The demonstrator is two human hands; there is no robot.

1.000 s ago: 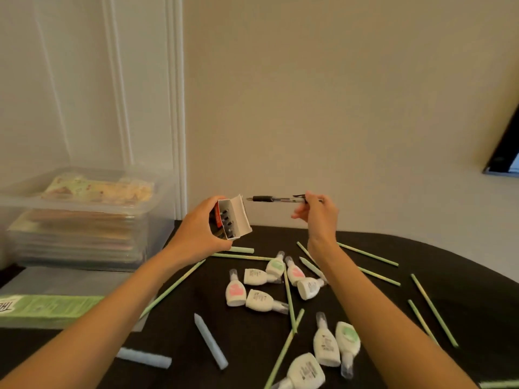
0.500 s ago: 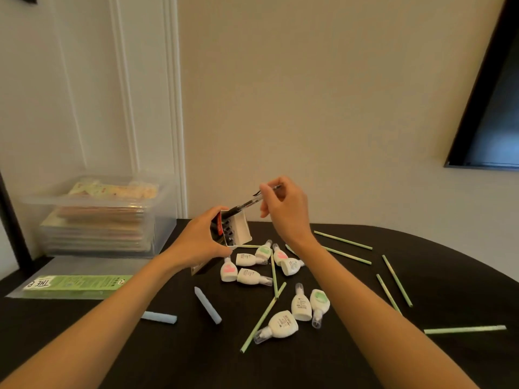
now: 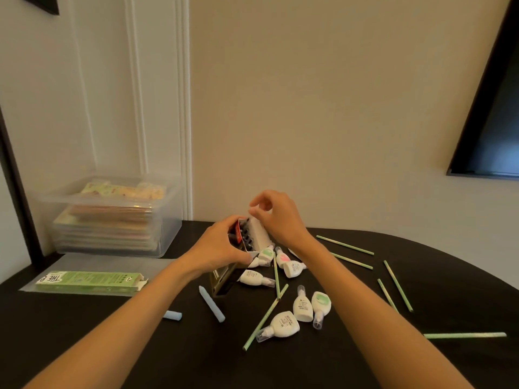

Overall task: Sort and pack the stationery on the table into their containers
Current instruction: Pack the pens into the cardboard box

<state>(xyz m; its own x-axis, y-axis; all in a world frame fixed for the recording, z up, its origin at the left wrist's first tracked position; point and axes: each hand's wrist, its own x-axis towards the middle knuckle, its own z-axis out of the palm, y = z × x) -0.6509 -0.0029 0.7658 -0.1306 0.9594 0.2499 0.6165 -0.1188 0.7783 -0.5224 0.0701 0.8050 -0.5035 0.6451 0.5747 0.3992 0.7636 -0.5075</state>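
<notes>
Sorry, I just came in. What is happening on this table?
A person is packing pens into a box. The left hand grips the tilted box, its open end up, with the dark pens showing inside. The right hand hovers right above that opening, fingers loosely curled, nothing visible in them. White bottles, green sticks and blue chalks lie loose on the table.

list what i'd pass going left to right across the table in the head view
green carton → short blue stick → pen box → nearer green-labelled correction tape → lone green stick at far right
</notes>
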